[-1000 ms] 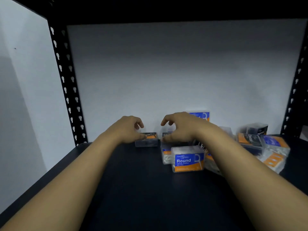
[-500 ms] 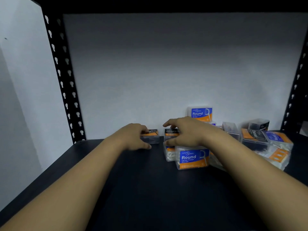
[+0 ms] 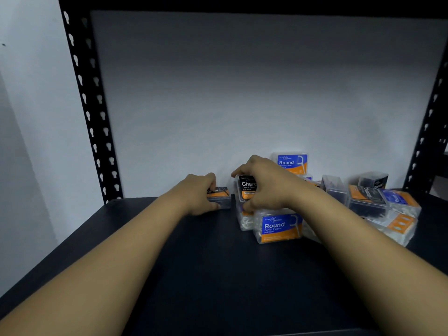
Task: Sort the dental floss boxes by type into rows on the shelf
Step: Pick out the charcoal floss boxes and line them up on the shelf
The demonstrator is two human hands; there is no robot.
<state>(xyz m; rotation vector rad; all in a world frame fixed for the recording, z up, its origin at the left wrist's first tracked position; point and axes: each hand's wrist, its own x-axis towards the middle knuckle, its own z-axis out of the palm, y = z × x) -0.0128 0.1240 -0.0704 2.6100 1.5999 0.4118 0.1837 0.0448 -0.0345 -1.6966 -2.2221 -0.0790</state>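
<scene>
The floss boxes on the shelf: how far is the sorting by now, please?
Early stage. Done: nothing clearly; no finished row shows. In hand: the left hand grips a flat Charcoal box at the back wall, and the right hand holds another Charcoal box upright beside it. Left: the Round box in front, the Round box behind, and the mixed pile on the right.

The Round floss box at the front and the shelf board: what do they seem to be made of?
Round floss box: apparently clear glossy plastic, since white flossers show through its sides, with a printed blue-and-orange label. Shelf board: dark and matte with faint sheen; painted metal or laminate, unclear.
</scene>
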